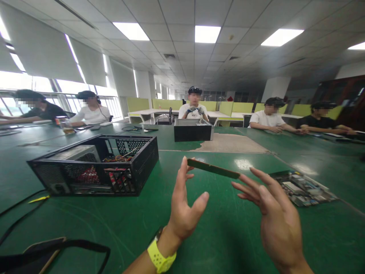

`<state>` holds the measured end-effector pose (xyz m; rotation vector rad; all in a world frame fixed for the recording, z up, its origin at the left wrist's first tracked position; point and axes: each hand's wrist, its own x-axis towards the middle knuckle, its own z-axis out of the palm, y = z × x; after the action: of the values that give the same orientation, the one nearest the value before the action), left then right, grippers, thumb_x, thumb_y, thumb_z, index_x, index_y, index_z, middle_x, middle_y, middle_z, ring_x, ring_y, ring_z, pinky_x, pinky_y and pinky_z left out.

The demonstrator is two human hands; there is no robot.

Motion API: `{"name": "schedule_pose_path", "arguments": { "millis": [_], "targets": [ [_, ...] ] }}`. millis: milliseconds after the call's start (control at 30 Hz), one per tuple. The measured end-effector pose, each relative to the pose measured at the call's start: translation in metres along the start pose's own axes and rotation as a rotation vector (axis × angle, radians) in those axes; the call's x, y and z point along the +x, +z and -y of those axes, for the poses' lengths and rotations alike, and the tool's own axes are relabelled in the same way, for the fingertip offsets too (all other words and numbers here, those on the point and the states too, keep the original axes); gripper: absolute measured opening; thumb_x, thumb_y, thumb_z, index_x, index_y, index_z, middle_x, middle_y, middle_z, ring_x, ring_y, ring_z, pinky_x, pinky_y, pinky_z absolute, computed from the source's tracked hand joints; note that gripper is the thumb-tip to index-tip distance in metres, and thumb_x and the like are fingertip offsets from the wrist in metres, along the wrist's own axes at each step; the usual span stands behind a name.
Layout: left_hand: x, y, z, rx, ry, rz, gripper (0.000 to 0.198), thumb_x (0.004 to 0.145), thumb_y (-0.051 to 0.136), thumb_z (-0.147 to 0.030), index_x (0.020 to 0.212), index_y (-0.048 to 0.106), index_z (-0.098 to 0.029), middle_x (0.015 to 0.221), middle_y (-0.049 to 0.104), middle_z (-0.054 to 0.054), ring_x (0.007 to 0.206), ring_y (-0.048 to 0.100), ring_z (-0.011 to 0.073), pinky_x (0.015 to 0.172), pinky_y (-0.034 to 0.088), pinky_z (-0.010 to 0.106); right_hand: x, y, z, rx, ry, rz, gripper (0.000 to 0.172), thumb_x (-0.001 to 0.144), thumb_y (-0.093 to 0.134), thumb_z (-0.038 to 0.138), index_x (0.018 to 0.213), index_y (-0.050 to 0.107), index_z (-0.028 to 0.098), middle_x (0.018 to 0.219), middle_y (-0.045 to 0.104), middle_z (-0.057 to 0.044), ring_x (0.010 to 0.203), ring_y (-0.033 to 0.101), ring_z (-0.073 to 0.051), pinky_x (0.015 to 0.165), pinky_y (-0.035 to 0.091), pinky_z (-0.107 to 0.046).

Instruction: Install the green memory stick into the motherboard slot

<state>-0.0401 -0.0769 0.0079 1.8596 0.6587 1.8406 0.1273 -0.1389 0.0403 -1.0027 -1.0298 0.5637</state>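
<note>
A thin, narrow brown-green RAM stick (pixel 213 169) is in the air above the green table, slightly tilted down to the right. Its left end is against the fingertips of my left hand (pixel 185 205), whose thumb stands apart from it. The fingertips of my right hand (pixel 276 217) meet its right end. Between them, the two hands hold the stick by its ends. Behind my right hand lies a motherboard (pixel 306 188), partly covered by the fingers. To the left stands an open black computer case (pixel 142 167) with a power supply, cables and red parts inside.
A second computer case (pixel 192 133) stands across the green table (pixel 137 220), with a person in gloves behind it. More people sit at both sides. A black strap (pixel 82 243) and dark cables lie at the near left. A bare brown patch (pixel 236 143) marks the tabletop.
</note>
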Motion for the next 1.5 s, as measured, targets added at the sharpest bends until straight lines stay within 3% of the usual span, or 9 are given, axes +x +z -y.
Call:
{"name": "schedule_pose_path", "arguments": {
  "millis": [100,267,400,633,833,1000,1133,1333,1500],
  "targets": [
    [0.004,-0.004,-0.007,-0.001,0.084,-0.002,0.074,0.082,0.058,-0.025,0.147,0.023,-0.03,0.147,0.036,0.012,0.132,0.036,0.032,0.1,0.038,0.05,0.002,-0.002,-0.002,0.037,0.111,0.074,0.046,0.087,0.05,0.053,0.121,0.058,0.023,0.107,0.07,-0.009,0.102,0.064,-0.027,0.085,0.05,-0.043],
    [-0.003,0.0,-0.012,-0.034,0.27,0.04,0.067,0.076,0.059,-0.014,0.138,0.04,-0.028,0.141,0.043,0.012,0.129,0.04,0.0328,0.104,0.034,0.054,0.007,-0.001,-0.001,0.225,0.04,0.116,0.043,0.093,0.041,0.048,0.13,0.052,0.03,0.138,0.052,-0.004,0.128,0.046,-0.024,0.106,0.035,-0.045],
    [-0.012,0.011,-0.013,-0.206,0.029,0.036,0.054,0.081,0.054,-0.025,0.135,0.047,-0.027,0.14,0.046,0.011,0.128,0.042,0.0316,0.099,0.04,0.047,0.008,0.001,0.004,0.28,-0.13,0.052,0.042,0.094,0.04,0.04,0.135,0.047,0.034,0.149,0.038,0.0,0.129,0.044,-0.022,0.103,0.037,-0.041],
    [-0.005,0.01,-0.023,-0.449,-0.189,0.037,0.064,0.081,0.051,-0.031,0.143,0.033,-0.032,0.143,0.044,0.006,0.133,0.037,0.0299,0.103,0.038,0.047,0.006,0.001,-0.006,-0.036,-0.088,-0.036,0.048,0.087,0.055,0.043,0.133,0.047,0.03,0.122,0.059,-0.007,0.085,0.067,-0.02,0.068,0.051,-0.032],
    [-0.006,0.011,-0.032,-0.397,-0.069,-0.042,0.036,0.083,0.055,-0.028,0.118,0.061,-0.028,0.139,0.049,0.007,0.133,0.038,0.0299,0.11,0.031,0.048,0.007,-0.002,-0.007,0.126,-0.18,0.099,0.047,0.093,0.044,0.04,0.139,0.04,0.034,0.146,0.041,-0.004,0.124,0.049,-0.024,0.099,0.042,-0.041],
    [-0.032,0.034,-0.029,-0.497,-0.26,0.001,0.05,0.087,0.053,-0.041,0.135,0.046,-0.03,0.143,0.043,0.008,0.125,0.046,0.0275,0.099,0.044,0.041,-0.021,0.01,-0.022,-0.087,-0.237,0.224,0.052,0.092,0.048,0.034,0.142,0.035,0.036,0.148,0.039,-0.002,0.13,0.043,-0.023,0.104,0.038,-0.042],
    [-0.031,0.036,-0.019,-0.36,-0.418,-0.176,0.033,0.093,0.046,-0.039,0.121,0.053,-0.024,0.122,0.057,0.008,0.112,0.054,0.0204,0.093,0.045,0.033,-0.032,0.022,-0.041,-0.302,-0.258,0.32,0.045,0.088,0.054,0.031,0.133,0.049,0.028,0.135,0.052,-0.006,0.122,0.049,-0.023,0.1,0.042,-0.041],
    [0.018,-0.003,-0.01,-0.154,-0.16,-0.445,0.011,0.088,0.054,-0.026,0.092,0.061,-0.019,0.092,0.059,0.002,0.089,0.054,0.0138,0.081,0.043,0.025,0.006,0.002,-0.02,-0.321,-0.327,0.066,0.014,0.087,0.056,0.033,0.092,0.064,0.023,0.088,0.063,-0.001,0.084,0.057,-0.017,0.074,0.047,-0.029],
    [0.026,-0.015,-0.011,-0.074,-0.134,-0.339,0.023,0.087,0.056,-0.027,0.066,0.055,-0.017,0.065,0.052,-0.002,0.064,0.049,0.0116,0.064,0.041,0.025,-0.004,0.007,-0.025,-0.665,-0.151,0.701,0.021,0.086,0.055,0.036,0.098,0.066,0.023,0.091,0.066,-0.003,0.086,0.058,-0.019,0.079,0.045,-0.032]
  ]
}}
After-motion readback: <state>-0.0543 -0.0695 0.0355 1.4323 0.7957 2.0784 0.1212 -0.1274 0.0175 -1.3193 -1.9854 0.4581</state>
